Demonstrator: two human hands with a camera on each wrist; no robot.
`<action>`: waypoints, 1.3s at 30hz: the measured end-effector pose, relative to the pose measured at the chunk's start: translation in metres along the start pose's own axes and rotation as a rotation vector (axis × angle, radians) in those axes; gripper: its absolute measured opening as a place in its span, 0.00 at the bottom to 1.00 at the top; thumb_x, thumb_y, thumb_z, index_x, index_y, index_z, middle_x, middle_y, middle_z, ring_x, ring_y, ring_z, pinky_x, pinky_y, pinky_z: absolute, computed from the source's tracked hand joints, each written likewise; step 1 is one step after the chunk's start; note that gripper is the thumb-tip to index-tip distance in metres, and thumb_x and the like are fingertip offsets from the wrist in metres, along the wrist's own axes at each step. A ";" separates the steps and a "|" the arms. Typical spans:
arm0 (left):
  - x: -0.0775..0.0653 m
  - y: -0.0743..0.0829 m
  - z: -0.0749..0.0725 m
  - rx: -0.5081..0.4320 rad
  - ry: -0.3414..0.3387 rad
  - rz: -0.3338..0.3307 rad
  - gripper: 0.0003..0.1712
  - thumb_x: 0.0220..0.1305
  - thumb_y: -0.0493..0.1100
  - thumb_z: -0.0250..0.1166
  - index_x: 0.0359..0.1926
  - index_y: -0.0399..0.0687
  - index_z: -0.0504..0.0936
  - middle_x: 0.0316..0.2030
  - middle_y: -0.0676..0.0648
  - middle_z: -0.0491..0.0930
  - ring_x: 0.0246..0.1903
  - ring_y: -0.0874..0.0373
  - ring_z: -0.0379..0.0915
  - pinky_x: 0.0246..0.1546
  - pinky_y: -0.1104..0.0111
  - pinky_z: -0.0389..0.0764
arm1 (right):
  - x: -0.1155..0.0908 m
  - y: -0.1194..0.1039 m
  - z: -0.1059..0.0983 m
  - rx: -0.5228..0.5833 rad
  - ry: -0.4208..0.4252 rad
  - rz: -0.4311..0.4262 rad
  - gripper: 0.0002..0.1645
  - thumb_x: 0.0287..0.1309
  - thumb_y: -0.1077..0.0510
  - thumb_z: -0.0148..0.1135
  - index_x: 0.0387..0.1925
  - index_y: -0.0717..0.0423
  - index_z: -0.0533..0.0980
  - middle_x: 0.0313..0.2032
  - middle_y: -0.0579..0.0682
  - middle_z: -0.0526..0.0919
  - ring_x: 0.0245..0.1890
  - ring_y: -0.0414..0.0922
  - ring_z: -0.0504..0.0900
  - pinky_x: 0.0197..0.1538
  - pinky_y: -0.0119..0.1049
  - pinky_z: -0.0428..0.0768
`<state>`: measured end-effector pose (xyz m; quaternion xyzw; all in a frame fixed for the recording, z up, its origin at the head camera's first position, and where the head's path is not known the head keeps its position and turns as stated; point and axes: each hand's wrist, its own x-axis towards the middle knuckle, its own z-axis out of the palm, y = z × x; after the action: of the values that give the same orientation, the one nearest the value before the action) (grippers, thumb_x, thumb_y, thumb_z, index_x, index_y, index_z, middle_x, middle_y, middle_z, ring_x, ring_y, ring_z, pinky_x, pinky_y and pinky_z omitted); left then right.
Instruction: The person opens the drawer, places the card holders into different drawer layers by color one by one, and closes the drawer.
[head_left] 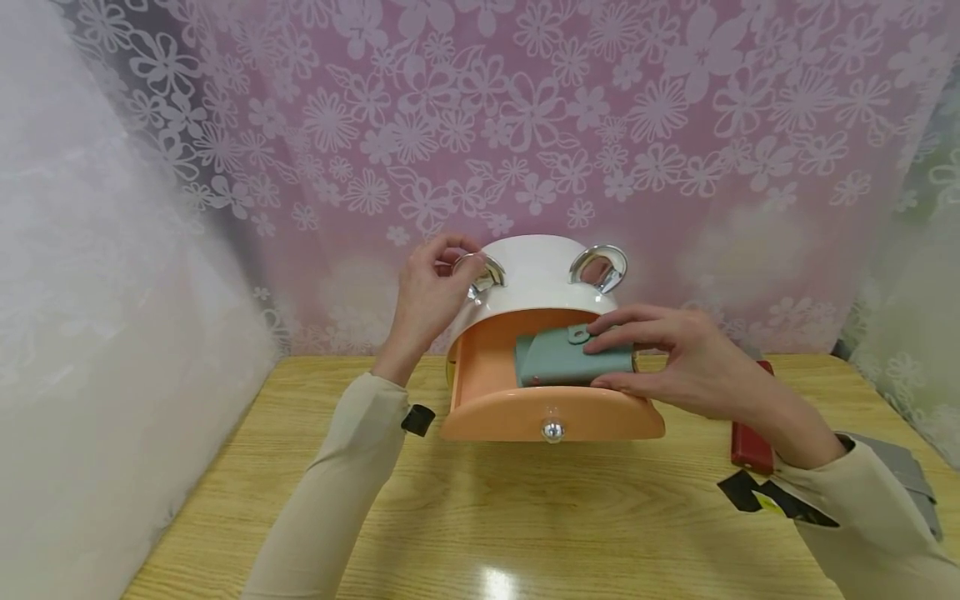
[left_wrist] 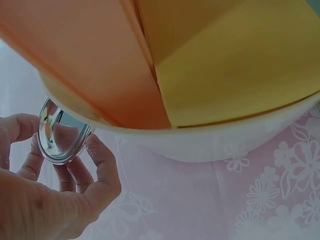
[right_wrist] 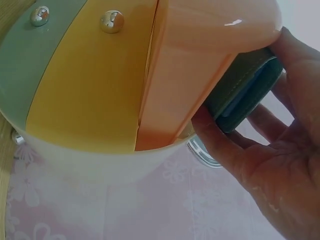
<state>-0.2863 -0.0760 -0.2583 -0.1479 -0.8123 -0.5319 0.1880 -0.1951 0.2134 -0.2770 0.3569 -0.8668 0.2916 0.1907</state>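
A small white cabinet (head_left: 534, 257) with two chrome ring ears stands on the table, its top orange drawer (head_left: 491, 417) pulled out. My left hand (head_left: 429, 293) holds the left chrome ear (left_wrist: 61, 135), thumb and fingers around its edge. A folded teal wallet (head_left: 562, 363) with a snap strap lies over the drawer's interior, toward the right side. Gripping the wallet's right end is my right hand (head_left: 690, 360), fingers on top and thumb near the drawer front. In the right wrist view the wallet (right_wrist: 245, 85) sticks out above the drawer wall.
Below the orange drawer are a yellow drawer (right_wrist: 92, 85) and a green one (right_wrist: 35, 65), both closed with round silver knobs. A red wallet-like item (head_left: 752, 446) and a grey one (head_left: 900, 471) lie at right, partly behind my right arm. A flowered curtain (head_left: 525, 125) hangs behind.
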 end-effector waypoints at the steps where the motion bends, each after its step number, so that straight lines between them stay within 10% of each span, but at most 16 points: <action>1: 0.000 0.000 0.000 0.000 0.000 -0.001 0.07 0.68 0.49 0.66 0.44 0.57 0.85 0.44 0.48 0.78 0.44 0.51 0.77 0.50 0.58 0.76 | 0.000 0.000 0.000 -0.001 -0.008 0.004 0.23 0.47 0.58 0.81 0.47 0.39 0.87 0.53 0.43 0.85 0.48 0.30 0.82 0.45 0.22 0.80; 13: 0.000 0.001 0.000 -0.006 -0.003 -0.007 0.07 0.68 0.49 0.66 0.44 0.56 0.84 0.45 0.48 0.78 0.45 0.50 0.77 0.51 0.58 0.76 | -0.008 0.004 -0.002 0.073 -0.018 0.074 0.17 0.60 0.61 0.72 0.49 0.40 0.87 0.56 0.45 0.84 0.58 0.26 0.77 0.51 0.20 0.78; 25: -0.001 0.000 0.000 -0.009 -0.005 -0.014 0.07 0.68 0.49 0.66 0.44 0.57 0.84 0.46 0.48 0.78 0.45 0.50 0.77 0.51 0.57 0.77 | -0.015 0.007 0.000 0.067 0.098 -0.005 0.22 0.53 0.72 0.72 0.45 0.47 0.87 0.47 0.43 0.87 0.47 0.27 0.81 0.42 0.21 0.78; 32: -0.001 0.001 0.000 -0.009 -0.001 -0.012 0.07 0.68 0.49 0.66 0.44 0.57 0.84 0.45 0.48 0.78 0.45 0.51 0.76 0.50 0.58 0.76 | -0.022 0.003 0.006 -0.013 0.260 -0.248 0.10 0.64 0.58 0.69 0.45 0.56 0.87 0.48 0.51 0.87 0.41 0.28 0.82 0.29 0.18 0.72; 39: -0.003 0.003 0.000 -0.012 0.005 -0.006 0.07 0.68 0.49 0.67 0.44 0.57 0.84 0.46 0.48 0.78 0.44 0.51 0.76 0.49 0.58 0.76 | -0.023 -0.014 0.024 -0.230 0.569 -0.532 0.24 0.71 0.44 0.60 0.37 0.61 0.87 0.39 0.62 0.86 0.35 0.51 0.82 0.50 0.22 0.80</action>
<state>-0.2827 -0.0750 -0.2576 -0.1454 -0.8090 -0.5377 0.1877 -0.1728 0.2016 -0.3023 0.4500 -0.6838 0.2203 0.5304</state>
